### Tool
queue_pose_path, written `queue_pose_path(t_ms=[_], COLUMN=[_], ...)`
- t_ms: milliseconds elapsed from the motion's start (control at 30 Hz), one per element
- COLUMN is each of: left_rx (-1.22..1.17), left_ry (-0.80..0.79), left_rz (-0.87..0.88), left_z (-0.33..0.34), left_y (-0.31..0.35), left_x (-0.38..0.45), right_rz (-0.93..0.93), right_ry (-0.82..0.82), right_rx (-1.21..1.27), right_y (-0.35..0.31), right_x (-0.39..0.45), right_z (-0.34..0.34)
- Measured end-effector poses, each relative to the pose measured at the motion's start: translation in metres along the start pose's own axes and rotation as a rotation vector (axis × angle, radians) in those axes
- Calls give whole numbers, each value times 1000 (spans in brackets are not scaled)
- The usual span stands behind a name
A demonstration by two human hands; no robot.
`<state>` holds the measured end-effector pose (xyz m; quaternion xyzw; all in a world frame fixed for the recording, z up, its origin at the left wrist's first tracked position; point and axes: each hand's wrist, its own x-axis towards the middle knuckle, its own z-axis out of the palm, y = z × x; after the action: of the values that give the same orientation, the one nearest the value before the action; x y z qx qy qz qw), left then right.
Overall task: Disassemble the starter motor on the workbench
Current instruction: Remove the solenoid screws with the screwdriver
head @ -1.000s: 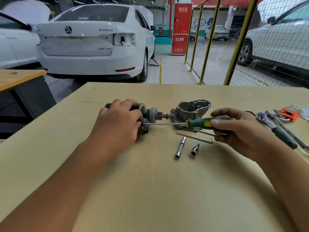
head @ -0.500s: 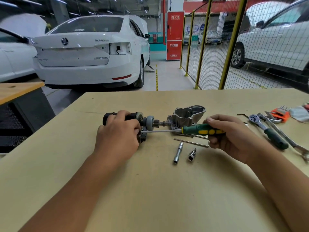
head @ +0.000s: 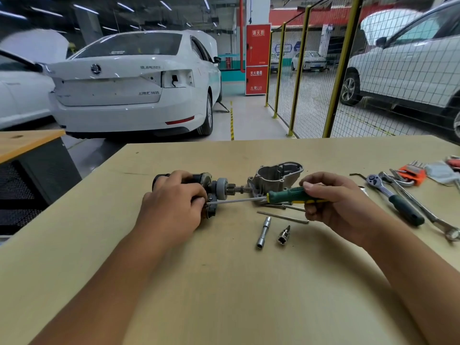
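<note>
The starter motor [head: 214, 186] lies on its side on the workbench [head: 224, 282], its dark body mostly hidden under my left hand [head: 171, 207], which grips it. Its grey pinion and shaft point right toward the separated aluminium nose housing [head: 276, 176]. My right hand [head: 331, 202] holds a green-and-yellow screwdriver [head: 286, 196] by the handle. The screwdriver's shaft runs left, and its tip meets the motor's end just beside my left fingers.
In front of the housing lie long through bolts [head: 283, 217], a socket extension [head: 263, 232] and a small socket bit [head: 284, 235]. At the right are a ratchet [head: 395, 197], a spanner [head: 428, 215] and an orange hex key set [head: 410, 170]. White cars and a mesh fence stand beyond the bench.
The view has tilted up, so the bench sits lower in frame. Both hands keep the same grips, and the screwdriver stays against the motor.
</note>
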<state>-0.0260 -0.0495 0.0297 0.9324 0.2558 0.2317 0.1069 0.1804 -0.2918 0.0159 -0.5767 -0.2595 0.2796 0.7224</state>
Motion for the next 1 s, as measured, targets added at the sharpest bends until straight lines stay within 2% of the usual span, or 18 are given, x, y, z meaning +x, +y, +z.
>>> queue_pose_path(t_ms=[233,433,533,633,700,767,867,1000], left_rx=[109,62,45,63,108,170,223,221], left_ry=[-2,43,182,321,278,178,97,81], left_rz=[53,61,202,464,627,713,738,715], left_z=[1,5,2,0,5,14,25,26], left_y=[-1,1,4,11,17,24,29,28], left_x=[-2,-2,-3,-6,-9,-12,-16,-17], right_rz=[-21,-43,-46,-34,-24,-22,-20,-20], right_ry=[58,118,176,233,267,286,300,297], right_rx=[9,35,58,126,155,171,179,173], right_y=[-2,-6,-9,-11,-12,-11,-10,-10], right_x=[2,1,0,1,2,2,2,3], right_z=[-2,-1,-2,-3,-5,-7,-8,-9])
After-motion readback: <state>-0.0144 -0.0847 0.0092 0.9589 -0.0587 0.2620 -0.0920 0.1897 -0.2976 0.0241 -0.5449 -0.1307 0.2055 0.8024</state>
